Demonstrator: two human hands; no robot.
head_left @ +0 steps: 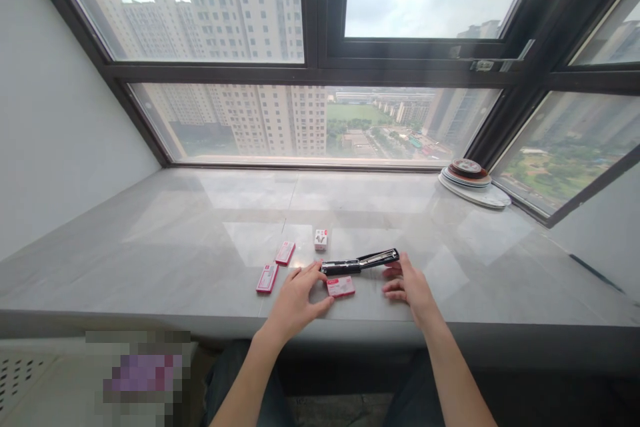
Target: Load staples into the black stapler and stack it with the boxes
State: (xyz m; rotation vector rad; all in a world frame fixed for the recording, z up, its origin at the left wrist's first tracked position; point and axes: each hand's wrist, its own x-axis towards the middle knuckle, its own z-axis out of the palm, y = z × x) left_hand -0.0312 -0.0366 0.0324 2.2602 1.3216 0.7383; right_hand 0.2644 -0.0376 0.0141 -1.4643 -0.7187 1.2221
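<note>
A black stapler [345, 267] lies opened out on the grey stone sill, its hinged arm angled up to the right. My left hand [295, 297] is at the stapler's left end, fingertips against it, thumb spread apart. A pink-and-white small box [341, 287] sits between that thumb and the stapler. My right hand [413, 287] is at the stapler's right tip, index finger near or touching it, the other fingers apart. Whether either hand bears on the stapler is hard to see.
Two more flat pink-and-white boxes, a nearer box [267, 278] and a farther box [285, 253], lie left of the stapler. Behind it stands a small white box [321, 239]. Several stacked plates [475, 190] rest by the window corner. The sill's front edge [500, 325] runs before me.
</note>
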